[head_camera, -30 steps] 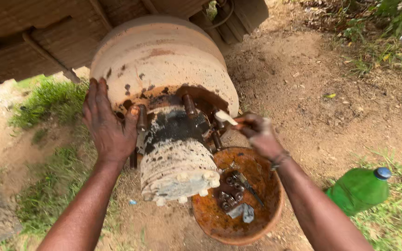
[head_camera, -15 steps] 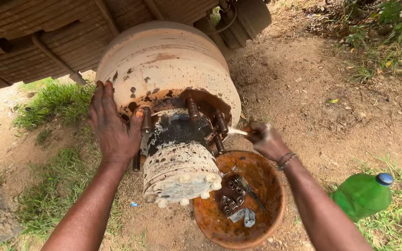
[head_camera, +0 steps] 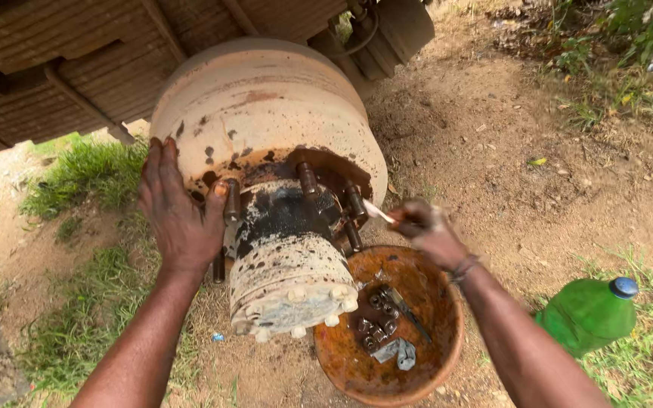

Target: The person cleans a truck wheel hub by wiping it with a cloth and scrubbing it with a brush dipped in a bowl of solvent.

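A large rusty brake drum (head_camera: 266, 106) with a greasy hub (head_camera: 285, 257) and several wheel studs hangs under a vehicle frame. My left hand (head_camera: 179, 211) lies flat on the drum's face, thumb against a stud (head_camera: 230, 198). My right hand (head_camera: 425, 230) grips a small brush (head_camera: 377, 211), its pale tip touching a stud (head_camera: 354, 202) on the hub's right side.
A rusty round pan (head_camera: 432, 355) with several dark nuts and a rag sits on the dirt below my right hand. A green plastic bottle (head_camera: 587, 313) with a blue cap lies at the right. Grass grows at the left; bare earth lies behind.
My right hand with the brush has shifted slightly down and left toward the right-hand studs. The view has tilted a little. My left hand stays on the drum.
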